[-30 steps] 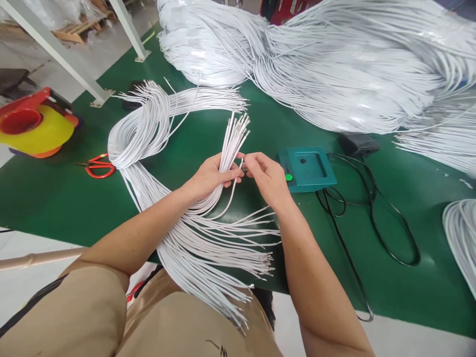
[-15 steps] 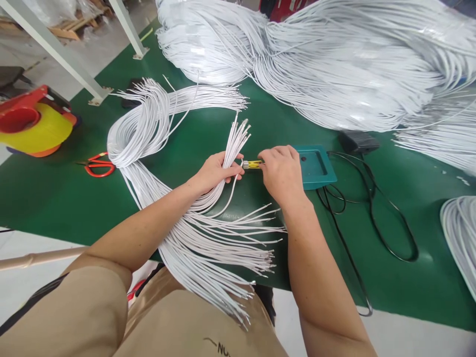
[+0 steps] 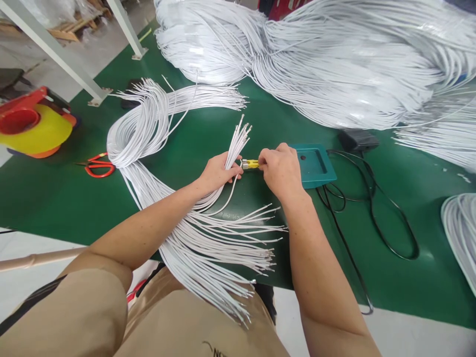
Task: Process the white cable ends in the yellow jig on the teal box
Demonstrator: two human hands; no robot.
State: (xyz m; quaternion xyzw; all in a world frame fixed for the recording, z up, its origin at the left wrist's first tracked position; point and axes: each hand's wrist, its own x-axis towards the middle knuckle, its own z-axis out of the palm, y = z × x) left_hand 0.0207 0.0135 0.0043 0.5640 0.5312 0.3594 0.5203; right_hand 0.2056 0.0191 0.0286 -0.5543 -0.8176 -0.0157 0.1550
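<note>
My left hand [image 3: 222,172] is closed around a bundle of white wires [image 3: 238,140] whose stripped-looking ends point up and away. One wire hangs apart and curves down from the fingertips. My right hand [image 3: 280,168] pinches a small yellow piece [image 3: 253,164] with a pale, metal-looking tip; its exact kind cannot be made out. The tip meets the left fingertips, beside the end of a single wire. Behind the right hand, a teal box [image 3: 319,166] with a recessed top is partly covered. More loose white wires [image 3: 238,248] fan out below my left forearm.
Red-handled scissors [image 3: 99,166] lie left of a looped wire bundle [image 3: 122,139]. Large white wire coils [image 3: 334,64] cover the back of the green table [image 3: 67,203]. A black cable [image 3: 394,203] loops at right. A red and yellow container [image 3: 35,126] stands far left, near white posts [image 3: 126,29].
The wire bundle in my left hand has shifted very slightly. My right hand keeps its pinch on the yellow piece, nearly in the same place.
</note>
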